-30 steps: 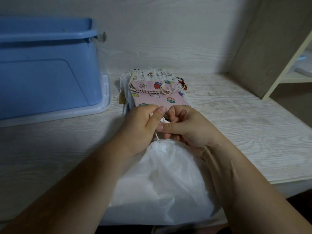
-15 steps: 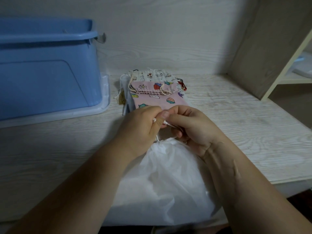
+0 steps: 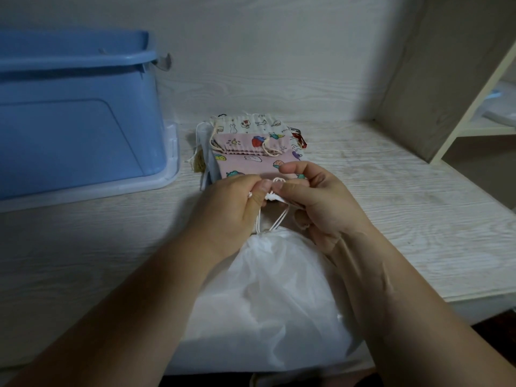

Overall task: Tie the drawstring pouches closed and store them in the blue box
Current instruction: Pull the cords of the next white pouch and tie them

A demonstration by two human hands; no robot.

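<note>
A large white drawstring pouch (image 3: 268,297) lies on the pale wood-grain desk (image 3: 391,208) at about 6 o'clock in the view, its gathered mouth pointing away from the person and its body hanging a little over the near edge. Both hands meet just beyond that mouth, near the centre of the picture. The left hand (image 3: 234,210) is closed, thumb and forefinger pinched together on the white cord (image 3: 272,219), with a small knotted end showing at its knuckles. The right hand (image 3: 321,202) also pinches the cord between thumb and forefinger, thumb tips of the two hands almost touching, while its other fingers are curled loosely and its forefinger lifts toward 12 o'clock. A small loop of cord rises between the two pinches, and two strands run down from the fingers to the puckered mouth of the pouch, so the pouch itself sits just below and nearer than the fingertips, joined to them only by the strands. At 12 o'clock from the hands, partly hidden by them, lies a stack of printed pouches (image 3: 251,146): a pink one with fruit motifs on top, a cream one with small animal drawings beneath. At 10 o'clock stands the blue box (image 3: 78,124), on a translucent lid, well apart from the hands. A wooden shelf unit (image 3: 458,79) rises at 2 o'clock.
</note>
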